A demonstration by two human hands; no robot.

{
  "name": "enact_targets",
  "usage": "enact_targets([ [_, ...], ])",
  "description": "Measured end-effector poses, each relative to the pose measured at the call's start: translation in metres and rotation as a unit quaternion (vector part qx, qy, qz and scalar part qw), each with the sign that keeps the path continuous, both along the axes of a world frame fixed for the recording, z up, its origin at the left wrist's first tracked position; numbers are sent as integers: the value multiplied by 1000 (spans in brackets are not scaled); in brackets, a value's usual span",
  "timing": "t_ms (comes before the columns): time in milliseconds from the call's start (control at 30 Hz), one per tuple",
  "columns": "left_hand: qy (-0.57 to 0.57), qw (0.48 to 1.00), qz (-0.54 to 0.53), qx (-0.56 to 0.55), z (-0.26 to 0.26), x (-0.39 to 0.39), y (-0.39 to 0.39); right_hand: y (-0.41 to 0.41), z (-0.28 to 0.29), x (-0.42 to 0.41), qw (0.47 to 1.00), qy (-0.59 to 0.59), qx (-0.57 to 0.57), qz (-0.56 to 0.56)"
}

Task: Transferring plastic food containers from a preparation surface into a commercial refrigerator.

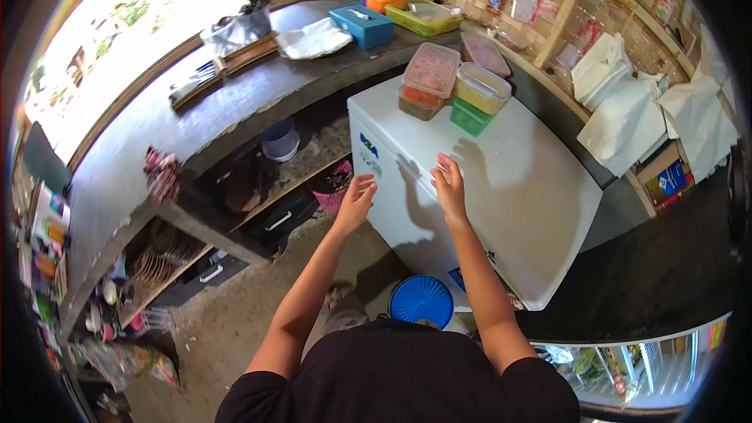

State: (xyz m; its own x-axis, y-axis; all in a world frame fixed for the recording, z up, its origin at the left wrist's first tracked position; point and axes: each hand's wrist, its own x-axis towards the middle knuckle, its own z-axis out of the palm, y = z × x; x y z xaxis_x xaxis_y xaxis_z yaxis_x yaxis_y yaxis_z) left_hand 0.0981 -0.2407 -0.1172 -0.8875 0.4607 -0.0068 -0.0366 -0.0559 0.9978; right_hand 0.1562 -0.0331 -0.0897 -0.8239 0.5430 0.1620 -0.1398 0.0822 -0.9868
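Observation:
Both my hands are raised in front of me with nothing in them. My left hand (356, 204) hovers beside the front of a white chest freezer (540, 188), its fingers apart. Over the freezer's near edge reaches my right hand (449, 188), fingers slightly curled and spread. Food containers stand on the far part of the lid. One clear box with red contents (432, 67) rests on another container (420, 103). A clear box with yellowish contents (482, 91) sits partly over a green container (470, 117). Behind them lies a flat pinkish lidded box (484, 54).
A concrete counter (247, 106) curves along the left, bearing a blue box (361, 26), a white cloth (314, 38) and a green tray (424, 20). A blue-lidded bucket (421, 302) stands by my feet. White bags (625, 117) hang at right. Under the counter is a pink basket (330, 200).

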Motion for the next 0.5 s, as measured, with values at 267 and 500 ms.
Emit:
enact_targets([
  [267, 2, 998, -47, 32, 43, -126, 54, 25, 11, -111, 989, 64, 18, -132],
  [500, 28, 990, -134, 41, 63, -213, 98, 46, 47, -171, 973, 42, -8, -227],
])
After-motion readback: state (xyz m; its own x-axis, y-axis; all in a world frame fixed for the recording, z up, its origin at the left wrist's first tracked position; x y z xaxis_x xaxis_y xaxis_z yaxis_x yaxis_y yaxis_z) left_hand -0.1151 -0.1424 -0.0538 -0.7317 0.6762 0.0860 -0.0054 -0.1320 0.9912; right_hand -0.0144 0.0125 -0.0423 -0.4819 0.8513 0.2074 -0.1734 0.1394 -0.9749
